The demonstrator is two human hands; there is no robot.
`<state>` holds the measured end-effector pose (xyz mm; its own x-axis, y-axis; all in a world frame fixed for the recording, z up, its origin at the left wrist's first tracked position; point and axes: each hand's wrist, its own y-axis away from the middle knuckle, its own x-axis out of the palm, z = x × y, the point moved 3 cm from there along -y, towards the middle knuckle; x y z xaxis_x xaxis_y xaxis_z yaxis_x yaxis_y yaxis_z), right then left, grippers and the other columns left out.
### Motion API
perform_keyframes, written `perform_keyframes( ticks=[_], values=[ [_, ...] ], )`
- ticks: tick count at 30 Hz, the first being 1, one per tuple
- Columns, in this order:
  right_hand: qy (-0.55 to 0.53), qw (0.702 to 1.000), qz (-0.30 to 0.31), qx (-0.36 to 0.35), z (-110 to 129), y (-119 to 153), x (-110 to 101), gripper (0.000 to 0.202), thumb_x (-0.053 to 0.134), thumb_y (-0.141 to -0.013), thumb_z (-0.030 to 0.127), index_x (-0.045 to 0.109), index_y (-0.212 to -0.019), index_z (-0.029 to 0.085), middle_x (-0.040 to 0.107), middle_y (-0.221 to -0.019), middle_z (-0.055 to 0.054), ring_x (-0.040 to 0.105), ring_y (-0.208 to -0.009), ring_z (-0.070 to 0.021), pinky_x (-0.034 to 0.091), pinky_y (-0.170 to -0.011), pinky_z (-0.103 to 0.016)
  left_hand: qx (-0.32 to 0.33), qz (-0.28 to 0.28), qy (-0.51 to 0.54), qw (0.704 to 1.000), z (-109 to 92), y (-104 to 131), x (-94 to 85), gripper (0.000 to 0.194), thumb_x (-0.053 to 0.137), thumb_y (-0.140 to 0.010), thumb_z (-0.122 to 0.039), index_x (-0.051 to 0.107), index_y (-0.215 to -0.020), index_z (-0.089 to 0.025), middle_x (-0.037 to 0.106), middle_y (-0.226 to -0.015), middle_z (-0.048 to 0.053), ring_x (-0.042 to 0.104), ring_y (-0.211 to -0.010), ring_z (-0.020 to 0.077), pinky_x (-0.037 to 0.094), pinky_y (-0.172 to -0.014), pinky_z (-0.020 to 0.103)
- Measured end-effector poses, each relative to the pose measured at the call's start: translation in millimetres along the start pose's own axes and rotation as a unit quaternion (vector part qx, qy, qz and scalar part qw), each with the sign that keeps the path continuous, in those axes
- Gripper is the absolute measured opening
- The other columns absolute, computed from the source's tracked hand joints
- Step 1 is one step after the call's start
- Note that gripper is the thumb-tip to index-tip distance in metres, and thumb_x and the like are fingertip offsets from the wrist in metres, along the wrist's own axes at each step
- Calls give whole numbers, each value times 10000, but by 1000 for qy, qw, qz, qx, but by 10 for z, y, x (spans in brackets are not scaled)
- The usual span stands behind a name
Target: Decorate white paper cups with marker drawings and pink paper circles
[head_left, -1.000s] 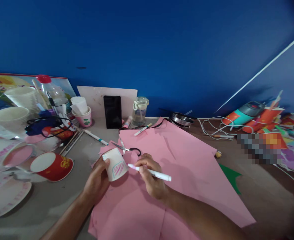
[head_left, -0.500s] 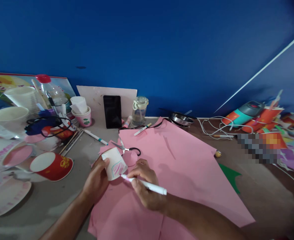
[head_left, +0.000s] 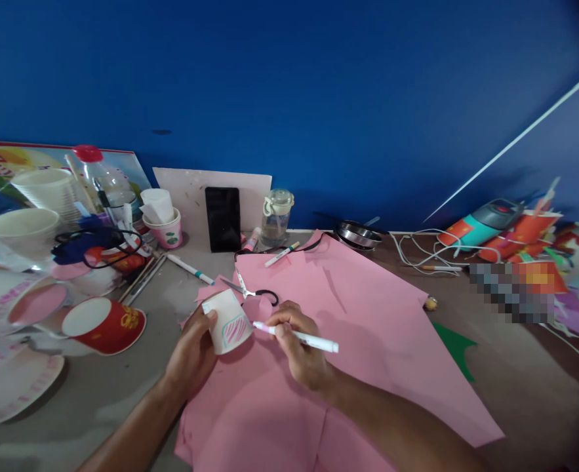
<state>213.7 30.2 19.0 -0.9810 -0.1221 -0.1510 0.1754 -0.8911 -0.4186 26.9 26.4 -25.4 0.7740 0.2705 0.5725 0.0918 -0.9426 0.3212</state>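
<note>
My left hand (head_left: pixel 194 351) grips a white paper cup (head_left: pixel 224 313), tilted, with its side facing up toward me. On that side is a teal outline filled with pink strokes. A white marker (head_left: pixel 309 339) with a pink tip is held between the fingers of my right hand (head_left: pixel 296 347). Its tip points at the cup from the right, a small gap away from it. Both hands are over pink paper sheets (head_left: pixel 362 314). Just beyond the cup lie scissors (head_left: pixel 250 292) with black handles.
To the left, a red paper cup (head_left: pixel 103 324) lies on its side near stacked white cups (head_left: pixel 43 190). A phone (head_left: pixel 223 219) and a glass jar (head_left: pixel 277 216) stand at the back. Other markers (head_left: pixel 189 269) lie around. White cable (head_left: pixel 417 252) tangles on the right.
My right hand has moved right and slightly up, taking the marker tip off the cup. The pink strokes look a little fuller. My left hand still holds the cup in nearly the same place.
</note>
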Motion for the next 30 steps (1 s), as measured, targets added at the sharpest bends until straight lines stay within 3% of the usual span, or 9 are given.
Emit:
perform_keyframes(
  ticks=[9,14,19,25,30],
  values=[
    [22,1000,13,-14,54,6,23,215,479,-872,276,656,-780,197,590,-714,-44,535,-745,-200,433,-704,-359,4,-2,12,1000,-9,18,63,210,750,-702,-291,676,-856,-168,701,-804,30,675,-774,230,566,-699,321],
    [27,998,45,-47,183,50,70,202,463,-879,269,629,-785,204,577,-683,-31,520,-709,-191,422,-742,-380,0,-1,9,1000,-3,8,45,204,760,-689,-291,663,-823,-172,670,-742,10,627,-649,173,560,-656,296],
    [-6,994,68,-80,253,71,88,163,461,-860,223,613,-804,210,579,-658,-9,506,-689,-177,409,-767,-379,10,1,-1,1000,1,16,38,211,741,-718,-299,670,-859,-159,663,-761,9,604,-649,147,537,-632,254],
    [-14,1000,11,13,-6,27,-3,207,457,-884,243,641,-800,203,558,-690,-24,526,-743,-191,413,-685,-335,10,3,4,1000,1,2,28,218,770,-687,-303,681,-831,-165,645,-691,-15,578,-575,121,516,-570,223],
    [-2,1000,11,16,-60,-5,-19,206,458,-873,222,635,-770,200,564,-669,-25,520,-764,-199,405,-683,-332,4,-15,19,1000,-13,30,85,251,791,-644,-303,683,-821,-162,658,-693,-6,640,-646,169,547,-603,255]
  ],
)
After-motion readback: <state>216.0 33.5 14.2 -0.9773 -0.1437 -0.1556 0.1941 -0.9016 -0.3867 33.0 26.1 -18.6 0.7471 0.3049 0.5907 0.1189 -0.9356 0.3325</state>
